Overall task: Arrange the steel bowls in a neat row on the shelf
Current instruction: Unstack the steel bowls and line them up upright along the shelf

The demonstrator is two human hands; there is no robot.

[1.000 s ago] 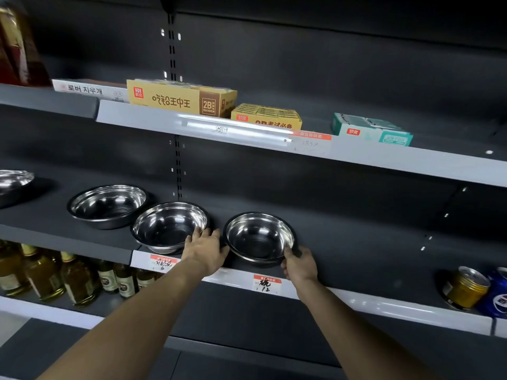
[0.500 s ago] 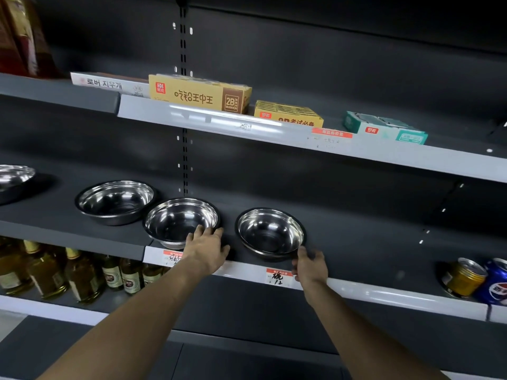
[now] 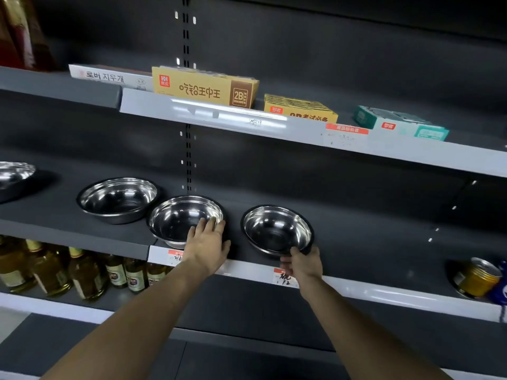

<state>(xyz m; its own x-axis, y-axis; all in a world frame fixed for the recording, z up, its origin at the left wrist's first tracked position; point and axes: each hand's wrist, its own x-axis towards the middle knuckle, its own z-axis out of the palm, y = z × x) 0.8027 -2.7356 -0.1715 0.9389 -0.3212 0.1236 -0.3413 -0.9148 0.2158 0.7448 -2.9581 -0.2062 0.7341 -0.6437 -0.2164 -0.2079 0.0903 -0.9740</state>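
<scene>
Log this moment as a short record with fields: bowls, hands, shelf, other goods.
bowls: four steel bowls on the middle shelf; far-left bowl cut off by the frame edge, second bowl, third bowl, right bowl
row: uneven; the second bowl sits further back than the third, and there is a gap before the right one
left hand: fingers laid over the third bowl's near rim
right hand: grip on the right bowl's near rim
above: boxes
below: bottles
far right: cans

Dark shelf (image 3: 356, 231) (four steel bowls (image 3: 277, 229), cans (image 3: 476, 278))
</scene>
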